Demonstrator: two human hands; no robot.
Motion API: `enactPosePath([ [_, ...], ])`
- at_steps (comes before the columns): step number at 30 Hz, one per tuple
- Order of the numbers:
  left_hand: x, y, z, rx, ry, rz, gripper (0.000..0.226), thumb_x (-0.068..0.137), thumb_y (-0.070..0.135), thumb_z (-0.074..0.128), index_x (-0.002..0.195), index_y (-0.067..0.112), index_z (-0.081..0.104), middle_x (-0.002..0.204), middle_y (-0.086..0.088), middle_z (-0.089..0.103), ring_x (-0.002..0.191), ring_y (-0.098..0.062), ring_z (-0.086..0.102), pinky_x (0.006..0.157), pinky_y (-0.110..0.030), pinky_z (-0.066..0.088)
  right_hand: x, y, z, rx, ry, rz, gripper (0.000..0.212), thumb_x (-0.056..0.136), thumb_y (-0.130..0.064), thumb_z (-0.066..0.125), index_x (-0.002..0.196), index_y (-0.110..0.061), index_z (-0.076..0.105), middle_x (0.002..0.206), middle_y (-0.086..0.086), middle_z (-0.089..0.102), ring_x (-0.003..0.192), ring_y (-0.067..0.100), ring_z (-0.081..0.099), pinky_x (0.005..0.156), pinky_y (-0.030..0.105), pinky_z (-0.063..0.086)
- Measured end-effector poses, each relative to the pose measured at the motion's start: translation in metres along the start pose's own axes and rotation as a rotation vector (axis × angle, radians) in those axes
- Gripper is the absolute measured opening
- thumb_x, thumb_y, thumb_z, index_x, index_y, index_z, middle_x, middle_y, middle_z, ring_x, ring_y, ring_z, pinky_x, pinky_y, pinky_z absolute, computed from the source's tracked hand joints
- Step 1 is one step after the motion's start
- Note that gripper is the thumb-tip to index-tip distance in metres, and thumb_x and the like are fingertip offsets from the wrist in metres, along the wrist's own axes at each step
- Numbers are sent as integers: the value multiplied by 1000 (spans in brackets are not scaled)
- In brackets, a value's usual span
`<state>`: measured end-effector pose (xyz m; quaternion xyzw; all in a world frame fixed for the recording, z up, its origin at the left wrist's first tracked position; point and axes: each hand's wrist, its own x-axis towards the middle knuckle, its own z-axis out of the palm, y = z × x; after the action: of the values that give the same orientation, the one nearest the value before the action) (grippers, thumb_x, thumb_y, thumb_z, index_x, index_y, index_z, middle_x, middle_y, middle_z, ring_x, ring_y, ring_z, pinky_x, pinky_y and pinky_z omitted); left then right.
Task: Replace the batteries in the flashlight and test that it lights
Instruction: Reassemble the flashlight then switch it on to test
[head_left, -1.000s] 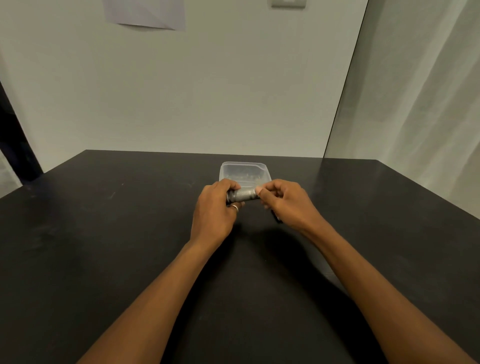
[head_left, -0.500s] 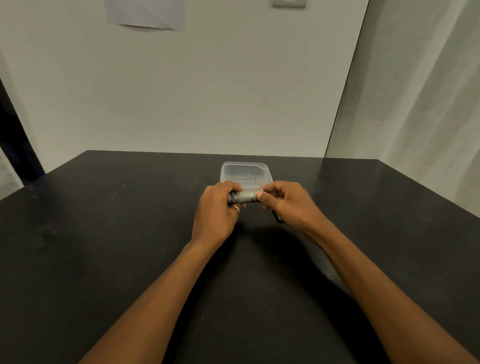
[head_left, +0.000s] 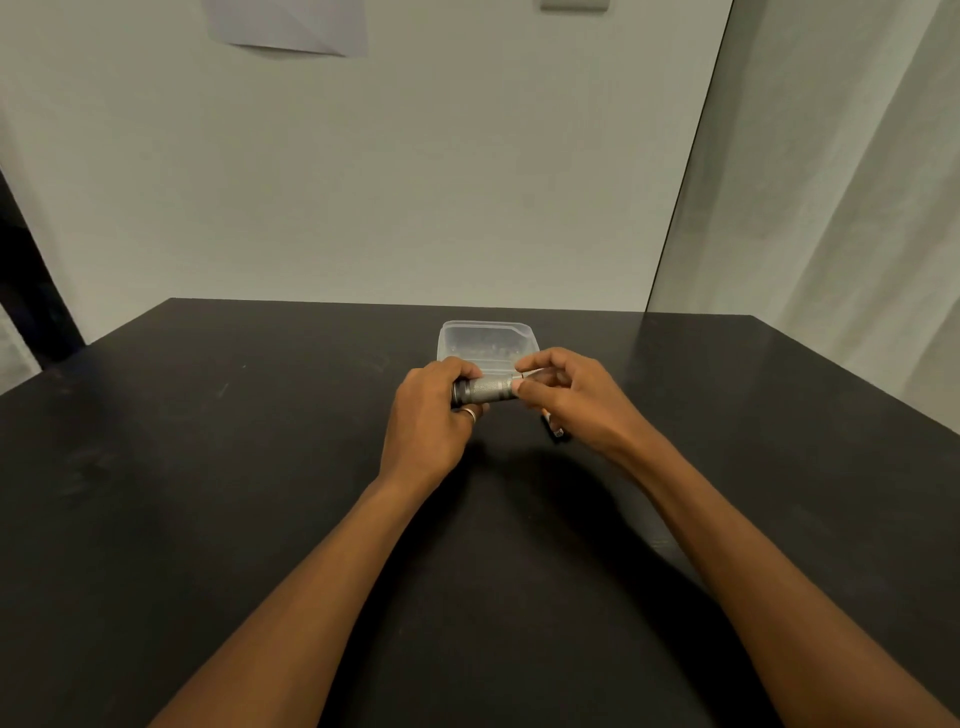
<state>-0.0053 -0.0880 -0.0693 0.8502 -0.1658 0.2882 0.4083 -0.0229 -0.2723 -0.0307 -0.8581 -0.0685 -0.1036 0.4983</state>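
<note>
Fingers (head_left: 457, 370) of the left hand (head_left: 428, 415) are curled over the left end of a short grey knurled metal flashlight (head_left: 488, 391), gripping it closed, with the thumb tucked underneath; a silver ring (head_left: 469, 413) shows on one finger. On the right hand (head_left: 576, 402), thumb and forefinger pinch the flashlight's right end while the other fingers hang loosely bent behind. A small pale piece sits right at that pinch; I cannot tell what it is.

Its long axis runs left to right across the view, nearly level, the right end a touch higher. A darker ringed end points left, into the left palm. It is held clear of the matte black counter (head_left: 234, 493), near the middle, just in front of a clear rectangular plastic container (head_left: 449, 343) whose contents are too blurred to name.

Under the right hand a small dark object (head_left: 557, 434) lies on the counter, mostly hidden
</note>
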Motion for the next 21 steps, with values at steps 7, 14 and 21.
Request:
enactPosePath([
  [7, 0, 2, -2, -23, -3, -14, 28, 77, 4, 81, 98, 21, 71, 87, 9, 66, 84, 8, 55, 66, -2, 38, 2, 5, -1, -7, -38, -35, 19, 93, -26, 72, 110, -17, 71, 96, 1, 75, 87, 15, 71, 80, 28, 58],
  [14, 0, 1, 0, -6, -8, 5, 30, 78, 8, 81, 103, 20, 71, 93, 6, 68, 86, -9, 55, 70, -8, 38, -2, 3, 4, -148, 34, -23, 48, 100, -54, 52, 81, -15, 72, 74, 1, 75, 61, 4, 66, 64, 23, 50],
  [21, 1, -2, 0, -9, -9, -1, 29, 79, 8, 81, 103, 20, 71, 95, 5, 69, 88, -9, 56, 70, -10, 40, -3, -1, 3, -140, 58, -31, 32, 97, -50, 60, 95, -20, 71, 80, 0, 74, 63, 7, 62, 60, 22, 49],
])
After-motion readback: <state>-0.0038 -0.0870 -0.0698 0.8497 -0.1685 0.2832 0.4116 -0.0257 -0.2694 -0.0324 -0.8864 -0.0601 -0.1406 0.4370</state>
